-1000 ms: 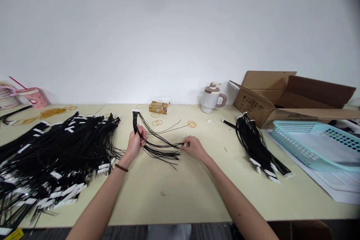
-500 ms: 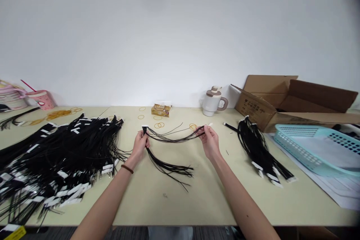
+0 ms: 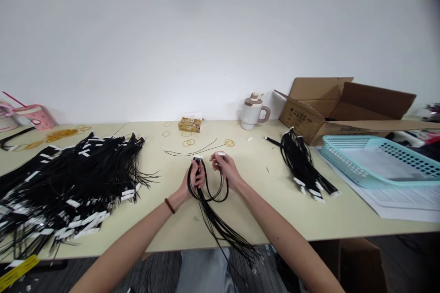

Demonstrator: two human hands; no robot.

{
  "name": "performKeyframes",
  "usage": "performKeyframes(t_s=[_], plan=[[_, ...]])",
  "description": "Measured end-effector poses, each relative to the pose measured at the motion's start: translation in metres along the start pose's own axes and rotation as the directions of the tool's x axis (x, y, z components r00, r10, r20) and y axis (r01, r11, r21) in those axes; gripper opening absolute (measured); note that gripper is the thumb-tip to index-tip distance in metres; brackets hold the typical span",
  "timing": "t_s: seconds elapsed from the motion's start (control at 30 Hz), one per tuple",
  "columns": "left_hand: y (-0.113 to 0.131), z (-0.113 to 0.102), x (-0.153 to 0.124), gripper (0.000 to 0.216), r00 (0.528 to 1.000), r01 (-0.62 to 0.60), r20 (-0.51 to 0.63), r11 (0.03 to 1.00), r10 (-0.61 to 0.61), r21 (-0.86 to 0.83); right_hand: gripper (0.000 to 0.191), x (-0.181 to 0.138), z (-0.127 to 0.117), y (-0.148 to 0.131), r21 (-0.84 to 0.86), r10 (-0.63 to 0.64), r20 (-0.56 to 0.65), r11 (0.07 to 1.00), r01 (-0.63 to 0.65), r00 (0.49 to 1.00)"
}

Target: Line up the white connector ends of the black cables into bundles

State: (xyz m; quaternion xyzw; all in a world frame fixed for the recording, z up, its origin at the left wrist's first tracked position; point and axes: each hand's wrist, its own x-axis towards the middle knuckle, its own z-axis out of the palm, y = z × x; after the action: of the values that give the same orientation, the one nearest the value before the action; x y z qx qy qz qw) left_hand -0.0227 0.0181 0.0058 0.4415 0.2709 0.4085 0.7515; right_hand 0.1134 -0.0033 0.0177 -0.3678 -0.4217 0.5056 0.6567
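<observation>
A bundle of thin black wires (image 3: 220,224) hangs from my left hand (image 3: 195,179), whose fingers are wrapped round it just below a white connector (image 3: 198,158). Its loose ends trail down past the table's front edge. Some of the wires curve in a loop across to my right hand (image 3: 227,170), which pinches their other end near a white tip (image 3: 221,154). Both hands are close together above the middle of the table. Beyond them lie two or so loose black wires (image 3: 192,153) and a few rubber bands (image 3: 229,143).
A large heap of black wire harnesses (image 3: 85,169) covers the left side. To the right lie a smaller harness bundle (image 3: 299,158), a teal basket (image 3: 343,165) and an open cardboard box (image 3: 305,121). A small yellow box (image 3: 190,124) and a white tumbler (image 3: 250,113) stand by the wall.
My hands have come together, the right moving left, and the stretched wires now droop in a loop. The bundle's loose ends hang nearer to me. The view has tilted and shifted slightly.
</observation>
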Motion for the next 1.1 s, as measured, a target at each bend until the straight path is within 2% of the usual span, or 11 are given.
performKeyframes(t_s=[0.2, 0.33, 0.5, 0.63, 0.73, 0.8, 0.87, 0.9, 0.93, 1.0, 1.1], plan=[[-0.004, 0.005, -0.002, 0.048, 1.0, -0.006, -0.003, 1.0, 0.006, -0.03, 0.042, -0.002, 0.008, 0.018, -0.082, 0.011, 0.058, 0.997, -0.007, 0.998], [-0.011, 0.008, -0.004, 0.05, 0.999, 0.048, 0.01, 0.999, -0.048, -0.018, 0.055, -0.008, 0.012, 0.015, -0.048, 0.18, 0.123, 0.983, -0.175, 0.976], [-0.016, 0.011, -0.006, 0.051, 0.998, 0.059, 0.018, 0.998, -0.059, -0.01, 0.067, -0.015, 0.021, 0.014, -0.005, 0.276, 0.111, 0.961, -0.277, 0.955], [-0.018, 0.011, -0.005, 0.053, 0.998, 0.065, 0.016, 0.996, -0.066, 0.056, 0.063, -0.017, 0.025, 0.017, -0.029, 0.302, 0.066, 0.953, -0.301, 0.951], [-0.017, 0.009, -0.004, 0.053, 1.0, 0.021, 0.007, 0.98, -0.023, 0.198, 0.054, -0.014, 0.022, 0.017, 0.015, 0.252, 0.015, 0.968, -0.252, 0.968], [-0.011, 0.006, -0.005, 0.049, 0.992, -0.096, -0.038, 0.922, 0.118, 0.375, 0.048, -0.009, 0.017, 0.015, 0.066, 0.168, -0.029, 0.984, -0.166, 0.985], [-0.004, 0.002, -0.006, 0.04, 0.95, -0.21, -0.085, 0.813, 0.302, 0.543, 0.046, -0.004, 0.011, 0.014, 0.06, 0.114, -0.119, 0.992, -0.108, 0.986], [-0.001, 0.001, -0.007, 0.038, 0.932, -0.228, -0.104, 0.783, 0.348, 0.579, 0.046, -0.001, 0.008, 0.014, 0.025, 0.102, -0.171, 0.995, -0.099, 0.98], [0.002, 0.001, -0.008, 0.037, 0.923, -0.235, -0.111, 0.768, 0.368, 0.595, 0.046, 0.001, 0.005, 0.015, -0.021, 0.088, -0.219, 0.995, -0.095, 0.972], [0.005, 0.002, -0.01, 0.037, 0.936, -0.253, -0.065, 0.788, 0.347, 0.561, 0.047, 0.003, 0.0, 0.019, -0.11, 0.052, -0.282, 0.99, -0.086, 0.958], [0.004, 0.005, -0.008, 0.038, 0.947, -0.318, 0.11, 0.85, 0.3, 0.42, 0.045, 0.004, 0.0, 0.03, -0.202, 0.017, -0.269, 0.977, -0.074, 0.963]])
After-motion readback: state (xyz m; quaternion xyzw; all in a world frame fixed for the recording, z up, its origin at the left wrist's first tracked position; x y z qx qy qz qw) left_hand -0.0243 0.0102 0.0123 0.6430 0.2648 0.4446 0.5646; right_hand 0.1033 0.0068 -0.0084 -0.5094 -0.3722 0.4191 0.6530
